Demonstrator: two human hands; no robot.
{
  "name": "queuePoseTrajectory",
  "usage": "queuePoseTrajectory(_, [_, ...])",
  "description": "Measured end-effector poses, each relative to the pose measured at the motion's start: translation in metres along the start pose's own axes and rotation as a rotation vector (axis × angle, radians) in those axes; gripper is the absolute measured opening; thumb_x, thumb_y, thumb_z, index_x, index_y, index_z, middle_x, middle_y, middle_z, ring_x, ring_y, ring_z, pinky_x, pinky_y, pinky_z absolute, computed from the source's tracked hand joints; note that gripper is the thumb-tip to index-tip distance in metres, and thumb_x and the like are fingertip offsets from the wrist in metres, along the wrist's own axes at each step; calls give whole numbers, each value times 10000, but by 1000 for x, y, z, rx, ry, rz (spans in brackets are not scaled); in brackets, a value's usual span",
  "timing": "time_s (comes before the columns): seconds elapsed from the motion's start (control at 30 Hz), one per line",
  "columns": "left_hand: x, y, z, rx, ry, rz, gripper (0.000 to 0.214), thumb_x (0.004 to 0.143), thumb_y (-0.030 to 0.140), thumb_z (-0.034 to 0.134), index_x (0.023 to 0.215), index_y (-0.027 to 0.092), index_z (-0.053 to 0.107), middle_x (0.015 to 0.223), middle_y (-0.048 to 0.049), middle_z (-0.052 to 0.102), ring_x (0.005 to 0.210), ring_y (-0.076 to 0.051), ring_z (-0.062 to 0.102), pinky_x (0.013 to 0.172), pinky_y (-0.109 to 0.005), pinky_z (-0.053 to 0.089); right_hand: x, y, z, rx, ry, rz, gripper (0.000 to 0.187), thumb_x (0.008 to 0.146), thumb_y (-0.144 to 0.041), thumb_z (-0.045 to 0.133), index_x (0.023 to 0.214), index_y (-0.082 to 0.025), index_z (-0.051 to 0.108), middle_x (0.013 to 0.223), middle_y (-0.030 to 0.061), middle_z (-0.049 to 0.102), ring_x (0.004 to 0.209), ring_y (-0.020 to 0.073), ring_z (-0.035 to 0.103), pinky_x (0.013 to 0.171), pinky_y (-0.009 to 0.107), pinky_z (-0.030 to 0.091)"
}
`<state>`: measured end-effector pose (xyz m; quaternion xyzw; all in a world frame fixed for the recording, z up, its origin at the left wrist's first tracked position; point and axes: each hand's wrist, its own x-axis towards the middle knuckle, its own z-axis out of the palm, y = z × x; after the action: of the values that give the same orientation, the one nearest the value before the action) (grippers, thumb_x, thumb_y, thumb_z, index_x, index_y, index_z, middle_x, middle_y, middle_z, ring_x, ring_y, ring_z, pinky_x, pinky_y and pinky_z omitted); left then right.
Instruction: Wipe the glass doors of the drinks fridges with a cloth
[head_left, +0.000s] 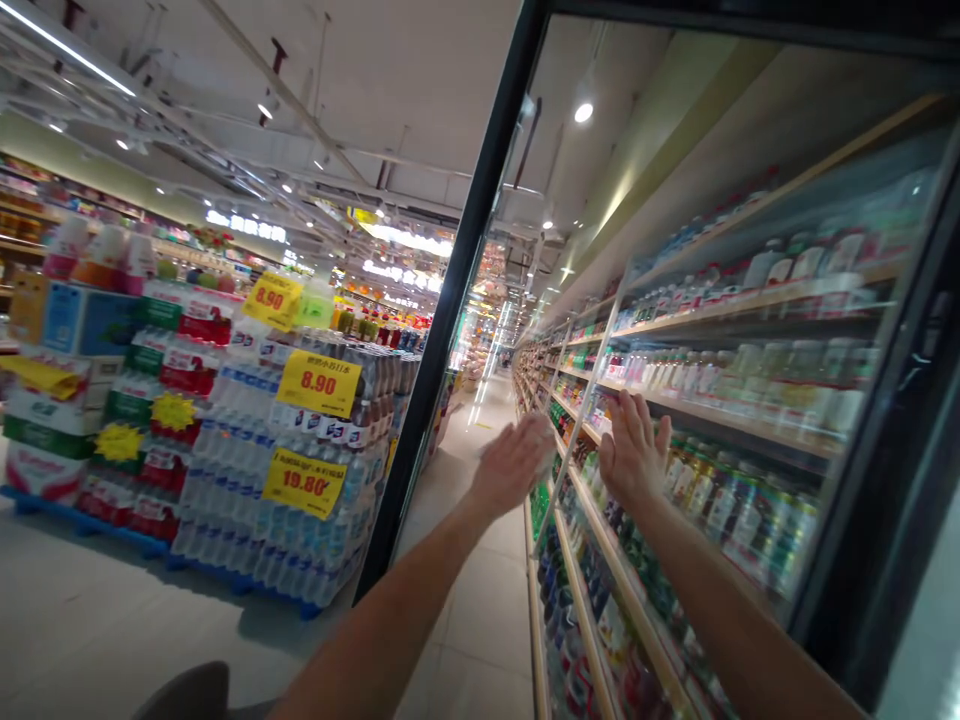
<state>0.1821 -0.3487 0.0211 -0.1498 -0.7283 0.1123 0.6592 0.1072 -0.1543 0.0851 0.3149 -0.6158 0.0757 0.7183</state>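
Observation:
A tall glass cooler door point(750, 300) with a black frame point(450, 300) stands swung out in front of me. My left hand point(514, 462) lies flat against the glass, fingers together and stretched out. My right hand point(634, 450) presses the glass just to its right, fingers spread and pointing up. Neither hand holds anything. Behind the glass run wooden shelves point(720, 420) packed with drink bottles point(727, 500) in several rows.
On the left stands a pallet stack of bottled water packs point(300, 470) with yellow price signs point(319, 382) reading 8.90 and 19.80. Boxed goods point(75, 380) are piled beside it. A tiled aisle point(480, 560) runs ahead along the shelves.

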Motion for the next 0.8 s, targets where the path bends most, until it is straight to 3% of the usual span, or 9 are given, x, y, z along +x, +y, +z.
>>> queuePoseTrajectory(0.1, [4,-33,-6,-4,126,-250,523,881,187,425,1389,159,300,1498,-132,273,1422,-233,73,1109,-470,283,-1,1,3,-9,19,-22,578,872,-249,404,1437,-208,285,1381,118,488,1331,233,381,1119,489,174])
queuePoseTrajectory(0.2, [7,-33,-5,-6,138,-315,563,881,170,405,1417,139,232,1513,-165,211,1423,-252,14,1109,-521,257,-2,1,4,20,14,-6,575,868,-250,412,1430,-207,302,1392,109,477,1345,217,357,1133,474,136])
queuePoseTrajectory(0.27, [7,-13,0,-30,87,-217,546,877,185,419,1403,146,277,1504,-146,250,1423,-241,41,1118,-482,260,-2,1,3,37,9,24,559,864,-242,403,1418,-209,328,1397,101,473,1351,211,345,1137,470,127])
queuePoseTrajectory(0.37, [5,22,5,-74,-56,119,489,872,216,448,1355,175,384,1476,-89,336,1414,-210,136,1129,-391,255,-1,1,1,45,-12,35,543,862,-243,390,1402,-207,352,1398,96,470,1356,207,335,1138,473,129])
queuePoseTrajectory(0.43, [5,28,5,-94,-114,248,467,885,233,431,1348,184,398,1466,-70,358,1409,-199,161,1136,-380,229,-1,1,-1,43,-31,36,531,863,-254,377,1391,-200,369,1395,97,473,1359,207,330,1136,476,131])
queuePoseTrajectory(0.47, [7,23,3,-106,-110,236,464,891,242,420,1351,187,393,1465,-67,361,1409,-194,161,1140,-383,219,-1,1,-1,37,-38,39,521,866,-260,368,1383,-198,380,1393,97,475,1360,205,329,1135,475,135])
queuePoseTrajectory(0.67, [37,-53,-10,-98,178,-270,522,865,202,430,1374,172,319,1533,-94,183,1428,-215,41,1157,-450,161,0,2,-1,20,-62,60,490,884,-275,333,1360,-185,408,1401,86,469,1374,190,302,1143,456,114])
queuePoseTrajectory(0.73, [39,-56,-10,-79,205,-351,527,879,193,402,1388,143,278,1541,-118,124,1427,-244,15,1154,-482,145,1,2,-1,26,-78,76,489,888,-280,326,1363,-197,407,1405,77,465,1375,187,300,1144,453,107])
queuePoseTrajectory(0.8, [31,-37,-8,-73,172,-315,508,885,211,406,1376,137,299,1535,-123,152,1425,-261,37,1149,-485,166,1,1,-2,37,-83,89,489,888,-287,326,1362,-204,411,1405,73,466,1373,188,305,1143,449,107])
